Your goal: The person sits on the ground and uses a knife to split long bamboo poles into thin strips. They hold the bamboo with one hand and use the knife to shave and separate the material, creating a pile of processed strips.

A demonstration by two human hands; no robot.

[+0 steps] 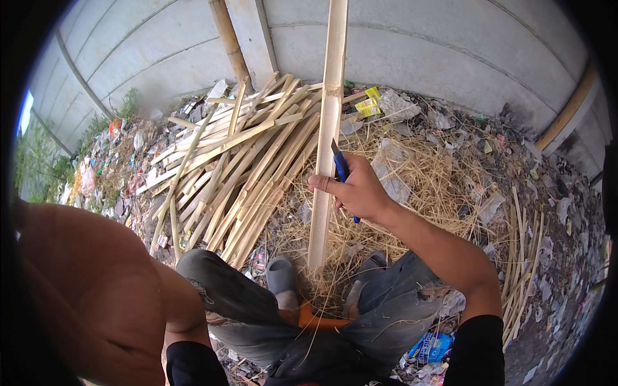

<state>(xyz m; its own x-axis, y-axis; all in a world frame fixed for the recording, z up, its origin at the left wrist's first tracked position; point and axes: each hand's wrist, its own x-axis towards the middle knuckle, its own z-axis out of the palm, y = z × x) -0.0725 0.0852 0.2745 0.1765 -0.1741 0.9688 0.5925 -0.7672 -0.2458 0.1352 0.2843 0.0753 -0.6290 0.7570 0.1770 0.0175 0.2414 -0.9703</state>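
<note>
My right hand (364, 190) is closed around a long split bamboo slat (329, 116), thumb across its pale hollow face. The same hand holds a blue utility knife (341, 166), blade bare and pointing up. The slat stands nearly upright, its lower end between my shoes and its upper end past the top edge of the view. My left arm (96, 283) is bent up, large and very close at the left; its fingers do not show. Fine bamboo shavings (421, 186) lie around the slat.
A heap of split bamboo slats (238, 167) lies ahead on the left. Thin strips (520, 257) lie at the right. Litter covers the ground around my grey shoes (281, 276). A concrete panel wall (412, 51) with bamboo poles (232, 42) stands behind.
</note>
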